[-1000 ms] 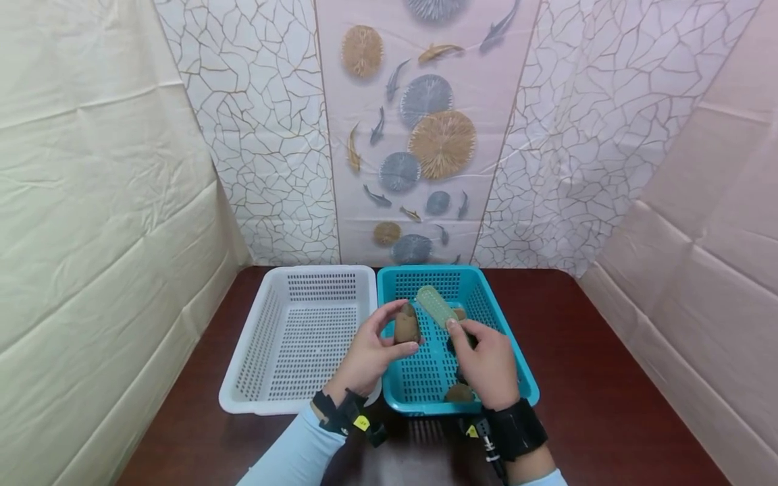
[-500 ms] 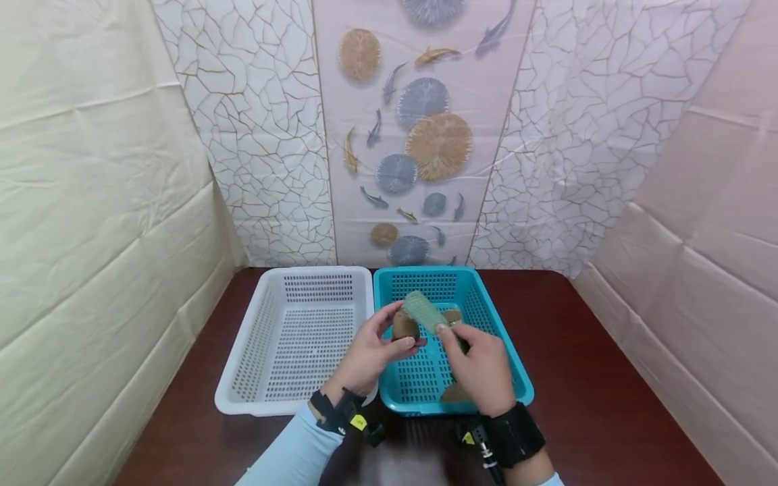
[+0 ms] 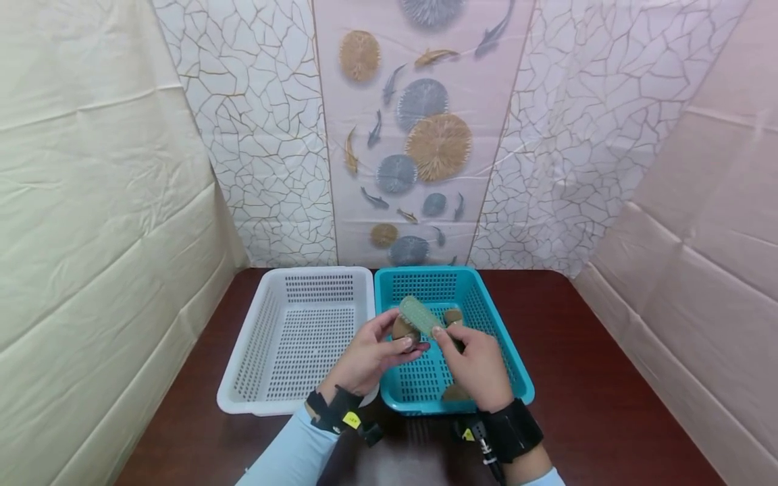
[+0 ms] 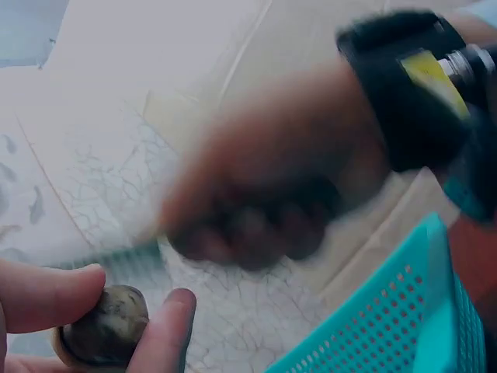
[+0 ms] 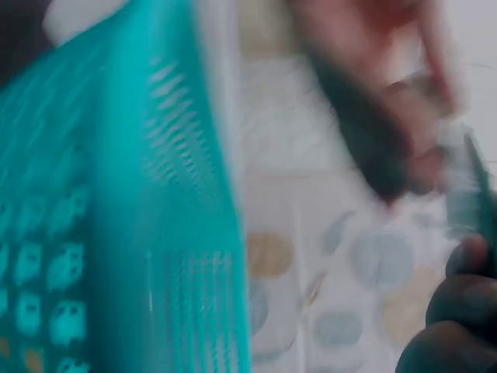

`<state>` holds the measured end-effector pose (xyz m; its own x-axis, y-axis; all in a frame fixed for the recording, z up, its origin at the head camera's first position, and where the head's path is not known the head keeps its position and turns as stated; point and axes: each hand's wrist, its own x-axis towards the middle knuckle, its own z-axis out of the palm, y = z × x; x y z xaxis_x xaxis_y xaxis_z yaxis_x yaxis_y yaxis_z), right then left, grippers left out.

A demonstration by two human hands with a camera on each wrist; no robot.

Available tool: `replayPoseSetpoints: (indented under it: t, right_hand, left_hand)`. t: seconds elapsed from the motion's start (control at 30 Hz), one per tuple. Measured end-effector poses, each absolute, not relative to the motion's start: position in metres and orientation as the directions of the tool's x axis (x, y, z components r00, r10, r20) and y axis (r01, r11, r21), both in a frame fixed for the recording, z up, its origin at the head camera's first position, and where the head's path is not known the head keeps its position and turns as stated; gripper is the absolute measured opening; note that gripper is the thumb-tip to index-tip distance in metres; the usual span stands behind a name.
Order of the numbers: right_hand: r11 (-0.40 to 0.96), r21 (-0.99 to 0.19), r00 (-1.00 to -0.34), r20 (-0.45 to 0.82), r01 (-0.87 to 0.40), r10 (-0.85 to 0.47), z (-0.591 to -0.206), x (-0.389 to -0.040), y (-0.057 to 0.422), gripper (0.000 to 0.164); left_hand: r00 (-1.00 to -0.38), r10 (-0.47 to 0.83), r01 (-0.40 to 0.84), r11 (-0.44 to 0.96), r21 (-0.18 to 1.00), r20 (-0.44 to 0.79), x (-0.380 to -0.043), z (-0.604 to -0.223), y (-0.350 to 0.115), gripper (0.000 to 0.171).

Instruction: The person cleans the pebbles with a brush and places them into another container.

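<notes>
In the head view, my left hand (image 3: 367, 356) holds a brown, rounded, potato-like thing (image 3: 402, 329) over the teal basket (image 3: 523, 378). The left wrist view shows its dark, mottled, glossy end (image 4: 110, 325) between thumb and fingers; its exact kind is unclear. My right hand (image 3: 485, 370) grips the handle of a pale green brush (image 3: 419, 316), thumb along its neck. The brush head lies slantwise against the upper right of the brown thing. Short bristles (image 4: 132, 264) show blurred in the left wrist view. Curled right fingers (image 5: 458, 311) appear at the right wrist view's edge.
More brown rounded things lie in the teal basket, one near the back (image 3: 452, 315) and one at the front (image 3: 456, 393). A white basket (image 3: 226, 398) stands directly to its left on the dark red table (image 3: 595, 378). Cloth walls (image 3: 681, 189) enclose the back and sides.
My right hand has brought the brush left and slightly down, from beside the brown thing to against it. The brown thing has tipped over in my left hand, its darker end now lower.
</notes>
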<state>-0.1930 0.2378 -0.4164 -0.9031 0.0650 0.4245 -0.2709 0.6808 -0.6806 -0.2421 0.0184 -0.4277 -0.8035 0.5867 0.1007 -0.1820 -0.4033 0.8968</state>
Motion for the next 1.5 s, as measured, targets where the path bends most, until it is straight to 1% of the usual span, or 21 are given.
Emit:
replayPoseSetpoints:
  t: [0.07, 0.17, 0.27, 0.37, 0.47, 0.57, 0.63, 0.7, 0.77, 0.83, 0.9, 1.0, 1.1, 1.17, 1.23, 1.33, 1.43, 1.5]
  right_hand:
    - [0.709, -0.667, -0.912, 0.401, -0.230, 0.081, -0.418, -0.195, 0.240, 0.036]
    - [0.738, -0.647, -0.899, 0.417, -0.189, 0.135, -0.419, -0.197, 0.243, 0.032]
    - [0.722, -0.651, -0.880, 0.457, -0.235, 0.125, -0.418, -0.195, 0.243, 0.031]
    - [0.705, -0.655, -0.885, 0.457, -0.272, 0.083, -0.419, -0.194, 0.241, 0.035]
    - [0.753, -0.621, -0.896, 0.434, -0.218, 0.099, -0.425, -0.198, 0.244, 0.039]
    - [0.792, -0.589, -0.885, 0.442, -0.161, 0.148, -0.429, -0.198, 0.249, 0.042]
    - [0.797, -0.575, -0.865, 0.479, -0.182, 0.148, -0.428, -0.196, 0.250, 0.042]
    - [0.772, -0.588, -0.844, 0.520, -0.243, 0.130, -0.427, -0.194, 0.246, 0.038]
    - [0.754, -0.593, -0.843, 0.528, -0.283, 0.099, -0.426, -0.193, 0.242, 0.038]
    - [0.751, -0.601, -0.856, 0.508, -0.274, 0.093, -0.427, -0.194, 0.239, 0.039]
    - [0.774, -0.591, -0.872, 0.478, -0.230, 0.106, -0.428, -0.195, 0.241, 0.043]
    - [0.773, -0.607, -0.876, 0.458, -0.184, 0.151, -0.426, -0.195, 0.245, 0.041]
    - [0.736, -0.635, -0.865, 0.482, -0.236, 0.138, -0.424, -0.194, 0.245, 0.038]
    - [0.714, -0.647, -0.873, 0.477, -0.269, 0.103, -0.424, -0.194, 0.243, 0.039]
    - [0.717, -0.645, -0.888, 0.453, -0.263, 0.082, -0.425, -0.196, 0.243, 0.041]
    - [0.761, -0.615, -0.902, 0.421, -0.208, 0.093, -0.428, -0.199, 0.244, 0.039]
    - [0.775, -0.603, -0.892, 0.435, -0.186, 0.124, -0.427, -0.199, 0.246, 0.034]
    - [0.762, -0.607, -0.875, 0.470, -0.223, 0.117, -0.425, -0.197, 0.246, 0.032]
  left_hand:
    - [-0.801, 0.590, -0.184, -0.408, 0.894, 0.105, -0.242, -0.428, 0.019, 0.065]
    - [-0.798, 0.595, -0.194, -0.411, 0.891, 0.101, -0.243, -0.430, 0.019, 0.066]
    - [-0.797, 0.595, -0.189, -0.406, 0.894, 0.102, -0.243, -0.432, 0.020, 0.067]
    - [-0.800, 0.590, -0.174, -0.405, 0.898, 0.111, -0.242, -0.431, 0.021, 0.068]
    - [-0.800, 0.587, -0.166, -0.410, 0.897, 0.120, -0.241, -0.428, 0.021, 0.069]
    - [-0.799, 0.590, -0.176, -0.411, 0.895, 0.114, -0.241, -0.426, 0.020, 0.068]
    - [-0.797, 0.594, -0.179, -0.406, 0.896, 0.110, -0.243, -0.426, 0.019, 0.068]
    - [-0.796, 0.596, -0.176, -0.400, 0.899, 0.109, -0.244, -0.427, 0.019, 0.068]
    - [-0.794, 0.597, -0.169, -0.402, 0.900, 0.117, -0.245, -0.428, 0.019, 0.067]
    - [-0.799, 0.589, -0.164, -0.410, 0.897, 0.123, -0.245, -0.428, 0.019, 0.067]
    - [-0.800, 0.587, -0.164, -0.419, 0.893, 0.128, -0.245, -0.427, 0.020, 0.068]
    - [-0.802, 0.583, -0.173, -0.430, 0.886, 0.127, -0.245, -0.427, 0.020, 0.069]
    - [-0.801, 0.584, -0.170, -0.431, 0.886, 0.131, -0.246, -0.427, 0.020, 0.069]
    - [-0.802, 0.583, -0.163, -0.430, 0.888, 0.135, -0.247, -0.428, 0.020, 0.069]
    - [-0.802, 0.581, -0.159, -0.431, 0.888, 0.139, -0.247, -0.428, 0.020, 0.069]
    - [-0.800, 0.587, -0.172, -0.428, 0.887, 0.128, -0.248, -0.429, 0.019, 0.069]
    - [-0.802, 0.587, -0.186, -0.425, 0.886, 0.112, -0.248, -0.431, 0.017, 0.070]
    - [-0.806, 0.581, -0.178, -0.420, 0.890, 0.112, -0.248, -0.432, 0.017, 0.070]
